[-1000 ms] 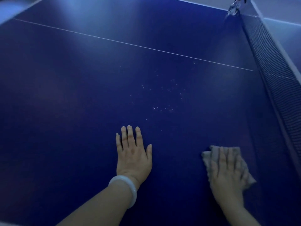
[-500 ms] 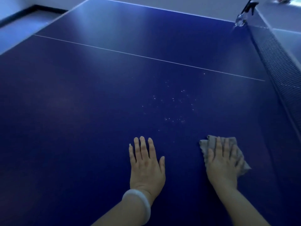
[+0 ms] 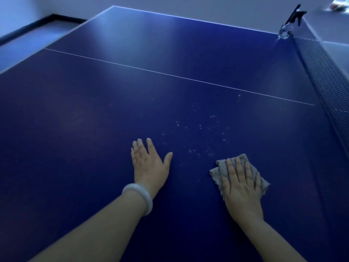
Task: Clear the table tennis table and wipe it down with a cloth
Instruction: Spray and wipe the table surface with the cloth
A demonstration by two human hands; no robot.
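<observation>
Head view: right hand [image 3: 242, 188] presses cloth [image 3: 217, 173] on table [image 3: 94, 120].

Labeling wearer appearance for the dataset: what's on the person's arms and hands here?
Both forearms are bare, with no sleeves in view. The left hand has a smooth, pale, translucent-looking bangle round the wrist. The right hand shows no glove, watch or bracelet; rings cannot be made out in this dim light.

table [image 3: 94, 114]: smooth, hard, dark blue, faint sheen, pale specks
cloth [image 3: 221, 171]: soft grey fabric, crumpled, matt
net [image 3: 324, 80]: fine woven mesh
bracelet [image 3: 139, 197]: pale, glossy, smooth
spray bottle [image 3: 285, 31]: clear, shiny plastic
</observation>
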